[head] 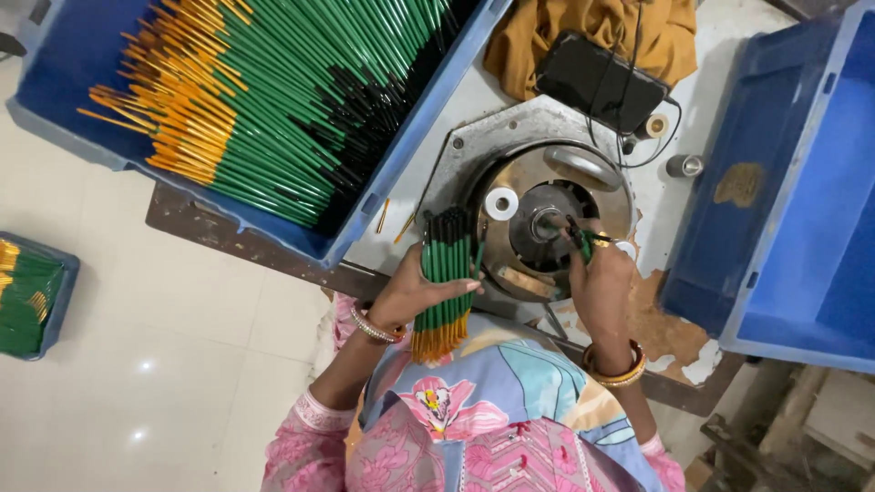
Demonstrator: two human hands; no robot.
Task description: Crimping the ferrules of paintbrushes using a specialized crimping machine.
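My left hand (415,293) grips a bundle of green sticks (444,273) with black tips at the top and orange ends pointing toward me. My right hand (599,278) pinches a single green stick (580,239) and holds its tip against the hub of a round metal machine (547,219) fixed to the workbench. A small white ring (500,203) lies on the machine's disc, just right of the bundle.
A blue crate (264,100) full of green, black and orange sticks stands at the back left. An empty blue crate (802,182) stands at the right. A black phone (602,80) lies on a mustard cloth. Another crate of sticks (32,296) sits on the floor.
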